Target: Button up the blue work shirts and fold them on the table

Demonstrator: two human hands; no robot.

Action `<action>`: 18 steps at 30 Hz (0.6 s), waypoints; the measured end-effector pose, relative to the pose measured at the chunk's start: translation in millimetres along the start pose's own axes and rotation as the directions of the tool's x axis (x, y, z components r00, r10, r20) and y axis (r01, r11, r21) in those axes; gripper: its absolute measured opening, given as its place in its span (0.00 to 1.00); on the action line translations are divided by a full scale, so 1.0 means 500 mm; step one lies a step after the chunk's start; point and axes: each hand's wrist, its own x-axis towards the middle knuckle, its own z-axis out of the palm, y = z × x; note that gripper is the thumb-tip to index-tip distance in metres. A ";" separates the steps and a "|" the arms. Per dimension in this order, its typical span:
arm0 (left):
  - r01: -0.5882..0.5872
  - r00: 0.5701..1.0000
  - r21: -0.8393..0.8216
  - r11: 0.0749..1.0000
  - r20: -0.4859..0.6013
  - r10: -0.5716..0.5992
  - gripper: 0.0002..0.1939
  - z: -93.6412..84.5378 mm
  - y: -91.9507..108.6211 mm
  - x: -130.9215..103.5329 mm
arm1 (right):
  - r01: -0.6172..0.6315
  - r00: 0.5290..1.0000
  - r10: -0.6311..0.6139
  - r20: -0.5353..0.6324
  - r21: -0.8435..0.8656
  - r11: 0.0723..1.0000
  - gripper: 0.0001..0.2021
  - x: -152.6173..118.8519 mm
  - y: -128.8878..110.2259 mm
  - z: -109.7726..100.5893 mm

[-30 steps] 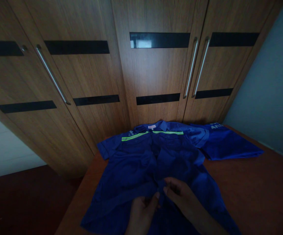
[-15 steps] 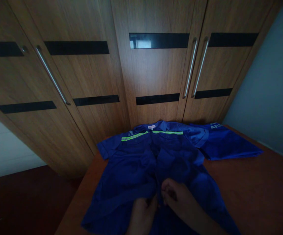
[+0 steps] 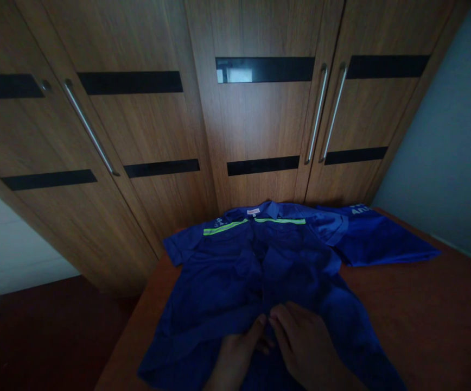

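A dark blue short-sleeved work shirt (image 3: 215,282) with yellow-green reflective strips across the chest lies face up, collar toward the wardrobe. Its front edges meet along the middle, with a gap higher up. My left hand (image 3: 241,347) pinches the front edge near the lower part of the shirt, thumb on top. Right beside it, my right hand (image 3: 300,336) has its fingers closed on the other front edge. The fingertips of both hands nearly touch; any button or fastener between them is too dark to make out.
The shirt lies on a reddish-brown wooden table (image 3: 431,315). A brighter blue folded cloth item (image 3: 382,241) with white lettering lies at the right, partly under the sleeve. Behind stands a wooden wardrobe (image 3: 255,119) with metal handles; a pale wall (image 3: 443,163) rises at the right.
My right hand has turned and moved slightly, bringing its fingertips onto the shirt edge next to the left hand. My left thumb has come up to meet it. The shirt lies almost unchanged.
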 end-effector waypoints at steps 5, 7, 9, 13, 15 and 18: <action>-0.083 0.996 0.013 0.996 -0.012 0.083 0.26 0.002 0.030 -0.029 | -0.151 0.988 0.151 0.020 0.266 0.952 0.10 0.004 -0.002 -0.003; -0.124 0.992 0.038 0.992 0.007 0.123 0.25 0.000 0.038 -0.037 | -0.249 0.968 0.234 0.092 0.469 0.847 0.10 0.014 -0.001 -0.006; -0.157 0.988 0.084 0.984 0.020 0.156 0.25 -0.003 0.039 -0.038 | -0.324 0.945 0.260 0.197 0.654 0.683 0.11 0.025 0.004 -0.009; -0.216 0.974 0.271 0.938 -0.007 0.226 0.22 -0.004 0.030 -0.026 | -0.433 0.901 0.225 0.371 0.787 0.440 0.14 0.037 0.021 -0.011; -0.233 0.964 0.365 0.901 -0.035 0.264 0.21 -0.003 0.025 -0.023 | -0.453 0.891 0.209 0.402 0.775 0.441 0.15 0.034 0.026 -0.013; -0.163 0.984 0.415 0.895 0.003 0.177 0.21 -0.008 0.018 -0.034 | -0.445 0.891 0.179 0.417 0.728 0.521 0.16 0.026 0.031 -0.020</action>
